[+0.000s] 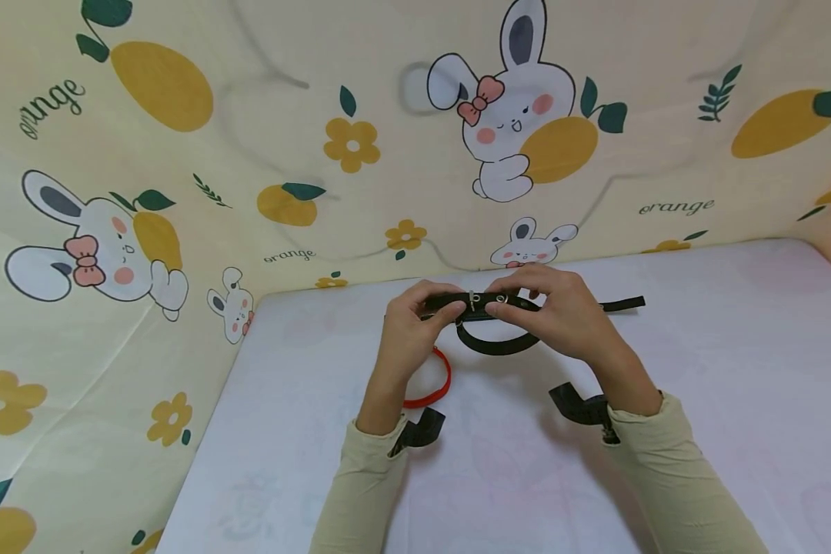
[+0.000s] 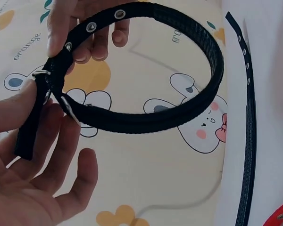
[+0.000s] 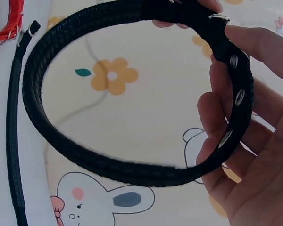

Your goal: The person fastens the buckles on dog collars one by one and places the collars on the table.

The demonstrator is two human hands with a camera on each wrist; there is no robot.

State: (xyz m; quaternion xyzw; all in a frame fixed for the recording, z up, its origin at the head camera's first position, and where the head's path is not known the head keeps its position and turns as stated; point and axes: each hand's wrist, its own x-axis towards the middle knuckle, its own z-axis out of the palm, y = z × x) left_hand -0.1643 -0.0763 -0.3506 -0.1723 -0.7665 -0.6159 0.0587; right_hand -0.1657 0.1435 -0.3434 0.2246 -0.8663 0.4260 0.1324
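Both hands hold a black collar, bent into a closed loop and raised over the white table. My left hand pinches it by the metal buckle, thumb on the strap beside it. In the left wrist view, the collar's tail sticks out past the buckle between thumb and fingers. The right hand grips the eyelet part of the strap, its thumb near the buckle and its fingers behind the band. Metal eyelets line this stretch.
A second black collar lies stretched out flat on the white table, behind the hands. Near the left forearm lies a red collar, curved in a loop. A cream printed cloth stands behind the table. Black straps hang at both wrists.
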